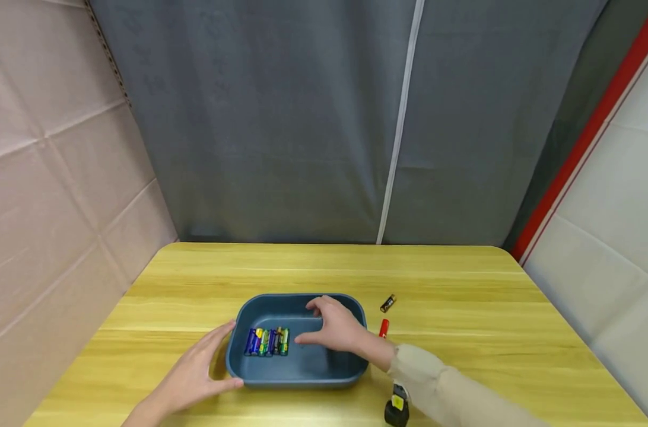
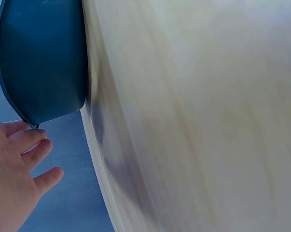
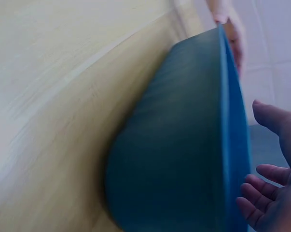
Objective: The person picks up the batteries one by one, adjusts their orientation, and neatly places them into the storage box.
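Note:
A dark blue tray (image 1: 297, 379) sits on the table. Inside, at its left, several small batteries (image 1: 267, 342) with blue, yellow, green and black wraps lie side by side in a row. My left hand (image 1: 198, 367) is at the tray's left end, its fingertips and thumb spread along the rim; in the left wrist view, fingers (image 2: 27, 140) touch the rim's corner. Over the tray's right half hovers my right hand (image 1: 334, 326), thumb and fingers apart, holding nothing. The right wrist view has that hand (image 3: 275, 179) beside the tray's side wall (image 3: 169, 145).
On the wooden table (image 1: 463, 320), a black-and-gold battery (image 1: 388, 303) lies right of the tray. Closer to my right wrist is a red cylinder (image 1: 384, 328), partly hidden. A black-and-yellow object (image 1: 397, 408) is beside the right sleeve. Grey cloth (image 1: 281, 148) hangs behind.

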Available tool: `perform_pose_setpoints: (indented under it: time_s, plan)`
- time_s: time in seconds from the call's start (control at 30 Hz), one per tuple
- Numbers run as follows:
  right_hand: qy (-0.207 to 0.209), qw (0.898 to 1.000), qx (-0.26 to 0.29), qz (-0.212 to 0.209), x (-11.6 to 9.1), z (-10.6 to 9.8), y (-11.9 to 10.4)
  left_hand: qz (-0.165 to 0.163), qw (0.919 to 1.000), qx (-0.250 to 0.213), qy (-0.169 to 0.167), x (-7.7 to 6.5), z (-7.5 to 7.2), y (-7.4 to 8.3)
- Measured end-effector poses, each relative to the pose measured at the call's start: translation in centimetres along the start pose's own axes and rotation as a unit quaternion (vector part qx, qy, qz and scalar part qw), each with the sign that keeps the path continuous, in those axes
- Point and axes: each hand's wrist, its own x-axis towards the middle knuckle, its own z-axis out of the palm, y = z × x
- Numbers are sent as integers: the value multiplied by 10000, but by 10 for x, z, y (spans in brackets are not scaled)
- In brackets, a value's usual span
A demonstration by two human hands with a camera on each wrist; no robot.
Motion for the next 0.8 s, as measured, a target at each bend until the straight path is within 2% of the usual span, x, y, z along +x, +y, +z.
perform_pose_setpoints:
  time_s: [0.37, 0.6, 0.8]
  plan:
    - [333, 9970, 645, 251, -22, -38, 17, -33, 10000, -20, -9, -1, -1, -2]
    - [541, 9962, 488, 482, -41, -50, 42, -101, 9999, -32, -47, -1, 0, -3]
    - [751, 9948, 364, 581, -55, -54, 77, -121, 9999, -48, -52, -1, -1, -2]
